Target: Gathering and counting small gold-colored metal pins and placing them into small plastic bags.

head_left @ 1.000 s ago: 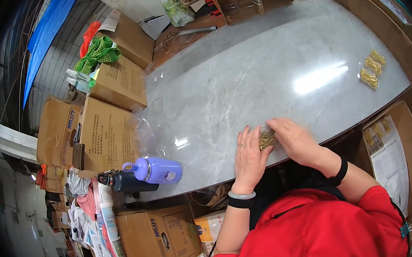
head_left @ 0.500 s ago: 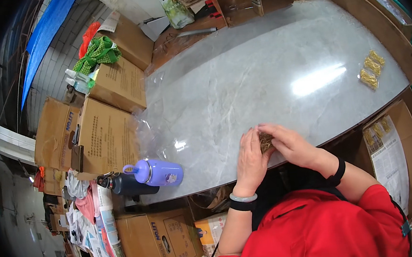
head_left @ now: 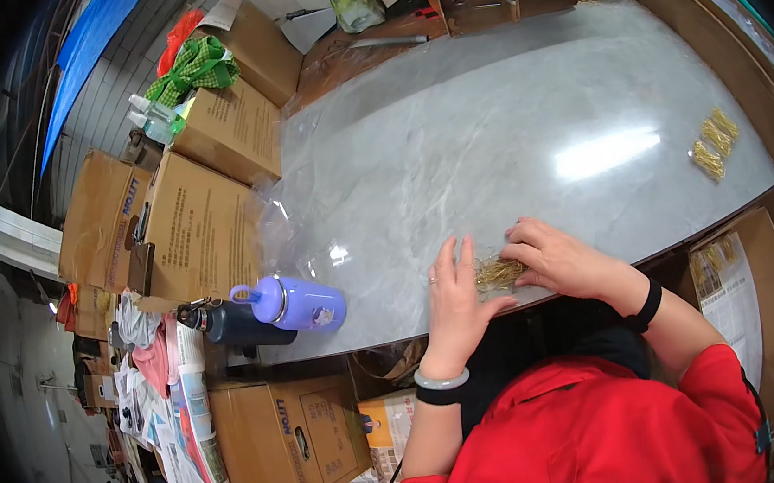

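Close to the table's near edge lies a bundle of thin golden pieces (head_left: 496, 275), too small to tell their kind; clear film seems to show around it. My left hand (head_left: 454, 302) is beside its left end, palm down, fingers stretched and thumb pointing at the bundle. Around the right end, the bent fingers and thumb of my right hand (head_left: 558, 260) grip it, hiding that part. Farther right on the table lie several small packets of similar golden pieces (head_left: 714, 146), side by side.
The grey marbled tabletop (head_left: 452, 142) has a cardboard edge along its right. At the left stand a purple bottle (head_left: 312, 305), a dark bottle (head_left: 244, 324) and cardboard boxes (head_left: 204, 231). A divided cardboard organizer (head_left: 477, 14) sits at the back. An open carton (head_left: 765, 252) is below the right edge.
My hands were cupped together around the golden bundle; they have parted. The left hand has moved left with its fingers spread, and the bundle now shows flatter and wider. The view has shifted slightly.
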Motion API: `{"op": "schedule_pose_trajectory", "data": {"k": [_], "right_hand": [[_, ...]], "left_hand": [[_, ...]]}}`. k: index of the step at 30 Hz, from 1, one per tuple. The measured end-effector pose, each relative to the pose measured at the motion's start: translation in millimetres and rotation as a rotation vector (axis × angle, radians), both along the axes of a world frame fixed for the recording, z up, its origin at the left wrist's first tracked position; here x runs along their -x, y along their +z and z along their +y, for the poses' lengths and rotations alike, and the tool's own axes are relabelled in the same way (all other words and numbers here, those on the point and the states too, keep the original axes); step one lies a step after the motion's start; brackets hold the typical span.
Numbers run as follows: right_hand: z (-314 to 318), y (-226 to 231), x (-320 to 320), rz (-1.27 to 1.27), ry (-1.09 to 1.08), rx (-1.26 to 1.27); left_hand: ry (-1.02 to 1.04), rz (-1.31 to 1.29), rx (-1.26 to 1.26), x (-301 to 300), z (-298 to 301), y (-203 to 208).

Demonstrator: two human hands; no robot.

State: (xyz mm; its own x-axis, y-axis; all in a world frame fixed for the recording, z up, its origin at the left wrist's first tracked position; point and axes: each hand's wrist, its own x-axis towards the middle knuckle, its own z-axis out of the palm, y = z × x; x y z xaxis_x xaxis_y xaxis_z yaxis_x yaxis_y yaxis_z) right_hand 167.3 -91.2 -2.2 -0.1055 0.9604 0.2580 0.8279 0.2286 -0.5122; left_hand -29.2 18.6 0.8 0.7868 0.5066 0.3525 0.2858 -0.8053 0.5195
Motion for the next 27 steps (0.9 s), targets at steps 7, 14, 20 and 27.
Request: {"op": "schedule_pose_trajectory", "data": {"k": [7, 14, 20, 27], "right_hand": [[0, -1, 7, -0.149, 0.041, -0.130], [-1, 7, 9, -0.173, -0.002, -0.179], [-3, -1, 7, -0.086, -0.034, -0.132], [-2, -6, -2, -0.132, 0.077, -0.240]], "left_hand": [[0.113, 0.140, 0.196, 6, -6, 17], [-0.025, 0.085, 0.196, -3, 8, 12], [-0.045, 0.029, 0.307, -10, 8, 9], [-0.101, 0.144, 0.217, -12, 24, 6]]}}
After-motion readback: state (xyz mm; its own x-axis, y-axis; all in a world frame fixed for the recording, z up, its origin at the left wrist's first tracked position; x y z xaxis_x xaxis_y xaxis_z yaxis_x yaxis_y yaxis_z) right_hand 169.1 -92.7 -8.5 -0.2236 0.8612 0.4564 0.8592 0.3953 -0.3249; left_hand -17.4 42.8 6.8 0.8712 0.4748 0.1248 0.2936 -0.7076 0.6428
